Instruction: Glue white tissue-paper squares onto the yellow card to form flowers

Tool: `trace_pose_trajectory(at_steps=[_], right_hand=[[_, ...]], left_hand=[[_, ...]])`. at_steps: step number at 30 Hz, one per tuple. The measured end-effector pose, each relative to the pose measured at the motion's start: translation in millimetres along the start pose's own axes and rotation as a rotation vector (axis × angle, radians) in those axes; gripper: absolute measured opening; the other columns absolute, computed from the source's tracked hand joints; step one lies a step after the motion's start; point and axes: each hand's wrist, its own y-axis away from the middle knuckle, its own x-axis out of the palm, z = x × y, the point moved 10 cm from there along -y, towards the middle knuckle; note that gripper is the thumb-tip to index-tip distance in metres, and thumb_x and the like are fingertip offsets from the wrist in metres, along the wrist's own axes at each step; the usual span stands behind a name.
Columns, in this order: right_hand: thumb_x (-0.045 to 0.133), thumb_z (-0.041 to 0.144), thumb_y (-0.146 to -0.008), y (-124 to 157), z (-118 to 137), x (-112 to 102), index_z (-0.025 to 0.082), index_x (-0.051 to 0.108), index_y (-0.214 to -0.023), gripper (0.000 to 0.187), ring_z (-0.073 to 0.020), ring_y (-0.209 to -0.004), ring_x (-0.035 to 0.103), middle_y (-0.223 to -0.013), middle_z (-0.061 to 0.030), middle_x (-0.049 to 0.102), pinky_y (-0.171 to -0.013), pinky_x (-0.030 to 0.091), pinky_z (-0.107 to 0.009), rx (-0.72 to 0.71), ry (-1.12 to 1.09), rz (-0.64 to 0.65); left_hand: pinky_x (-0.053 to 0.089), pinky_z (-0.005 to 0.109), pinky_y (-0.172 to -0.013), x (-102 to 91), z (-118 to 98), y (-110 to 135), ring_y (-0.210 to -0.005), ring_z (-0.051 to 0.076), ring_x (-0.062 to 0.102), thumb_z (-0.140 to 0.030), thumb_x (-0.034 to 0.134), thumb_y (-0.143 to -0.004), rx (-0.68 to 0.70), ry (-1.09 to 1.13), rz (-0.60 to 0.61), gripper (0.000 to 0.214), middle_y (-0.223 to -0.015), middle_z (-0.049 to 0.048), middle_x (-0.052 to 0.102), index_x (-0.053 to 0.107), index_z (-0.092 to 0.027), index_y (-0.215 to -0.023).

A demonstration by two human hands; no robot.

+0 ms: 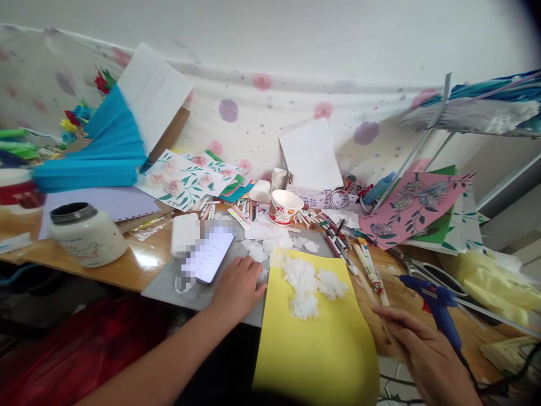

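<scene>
Arranging the fluffy white tufts (301, 282) on the yellow rectangular paper sheet (316, 352) seems in hand, next calling for a steady sheet; the left hand (240, 286) rests loosely spread beside it, the right hand (429, 352) curls, whether pinching anything I cannot tell.

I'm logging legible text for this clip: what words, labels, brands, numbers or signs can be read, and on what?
None reads clearly.
Phone: screen lines, too blurred.
Paper bowl: print, too small.
White box: handwriting, too small.
Jar: faint marks, unreadable.
Glue gun: label, unreadable.
</scene>
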Motion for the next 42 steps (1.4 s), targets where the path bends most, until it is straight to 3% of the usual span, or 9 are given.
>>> trace_pose_trajectory(at_steps=[6,11,14,17,21,25,32,36,42], right_hand=[[0.078,0.035,-0.065,28,-4,53,0.023,0.081,-0.083,0.021,-0.0240,-0.069,0.069,-0.073,-0.0069,0.073,-0.058,0.055,-0.030,0.132,-0.515,-0.009],[0.081,0.034,-0.069,26,-7,53,0.025,0.077,-0.087,0.020,-0.0189,-0.066,0.068,-0.072,-0.0039,0.074,-0.055,0.054,-0.024,0.130,-0.523,-0.084],[0.078,0.032,-0.076,31,20,40,0.024,0.073,-0.088,0.016,-0.0190,-0.068,0.069,-0.076,-0.0037,0.074,-0.059,0.057,-0.025,-0.046,-0.419,-0.111],[0.069,0.024,-0.086,49,66,31,0.024,0.070,-0.091,0.006,-0.0211,-0.080,0.071,-0.081,-0.0046,0.074,-0.075,0.059,-0.031,-0.311,-0.301,-0.157],[0.057,0.016,-0.093,69,108,48,0.026,0.070,-0.106,0.021,-0.0206,-0.084,0.074,-0.091,-0.0054,0.078,-0.076,0.061,-0.030,-0.426,-0.161,-0.080],[0.067,0.014,-0.084,75,127,78,0.028,0.063,-0.110,0.030,-0.0170,-0.077,0.075,-0.097,-0.0038,0.077,-0.069,0.061,-0.023,-0.499,-0.135,0.074],[0.062,0.010,-0.083,73,125,85,0.024,0.060,-0.103,0.025,-0.0118,-0.061,0.070,-0.084,-0.0007,0.069,-0.061,0.059,-0.019,-0.520,-0.077,0.011],[0.059,0.010,-0.086,72,116,83,0.025,0.061,-0.111,0.029,-0.0141,-0.069,0.073,-0.083,-0.0005,0.071,-0.066,0.060,-0.021,-0.500,-0.028,0.027],[0.053,0.008,-0.090,89,112,63,0.032,0.054,-0.133,0.049,-0.0170,-0.072,0.074,-0.085,-0.0010,0.075,-0.067,0.060,-0.027,-0.593,-0.028,0.073]], left_hand=[[0.046,0.040,-0.082,0.0,3,-6,-0.089,0.026,0.059,-0.004,0.050,-0.082,-0.012,0.080,-0.019,0.019,-0.086,0.0079,0.065,0.062,-0.017,-0.074],[0.047,0.030,-0.074,-8.6,8,-1,-0.080,0.019,0.061,-0.011,0.048,-0.084,-0.042,0.270,-0.023,0.015,-0.080,0.0029,0.065,0.058,-0.019,-0.077],[0.047,0.024,-0.064,-8.2,-2,10,-0.069,0.015,0.061,-0.027,0.047,-0.089,-0.069,0.556,0.048,0.015,-0.072,-0.0006,0.064,0.055,-0.019,-0.078],[0.046,0.024,-0.065,3.0,-23,27,-0.068,0.014,0.060,-0.036,0.054,-0.085,-0.130,1.075,0.204,0.019,-0.070,-0.0007,0.063,0.054,-0.018,-0.078],[0.046,0.026,-0.068,17.8,-60,50,-0.069,0.014,0.060,-0.042,0.064,-0.081,-0.139,1.374,0.415,0.027,-0.071,0.0004,0.064,0.056,-0.017,-0.079],[0.045,0.026,-0.068,29.1,-78,60,-0.069,0.014,0.058,-0.045,0.065,-0.081,-0.099,1.339,0.491,0.029,-0.072,-0.0002,0.061,0.056,-0.017,-0.078],[0.040,0.024,-0.061,42.9,-68,52,-0.063,0.013,0.053,-0.033,0.071,-0.072,-0.108,1.028,0.408,0.020,-0.071,-0.0011,0.063,0.064,-0.017,-0.080],[0.036,0.024,-0.060,28.6,-69,41,-0.059,0.013,0.051,-0.018,0.057,-0.081,0.037,0.650,0.237,0.013,-0.064,-0.0019,0.061,0.064,-0.018,-0.070],[0.043,0.026,-0.069,27.8,-73,34,-0.077,0.018,0.062,-0.014,0.055,-0.087,0.154,0.416,0.225,0.018,-0.083,0.0027,0.066,0.071,-0.020,-0.081]])
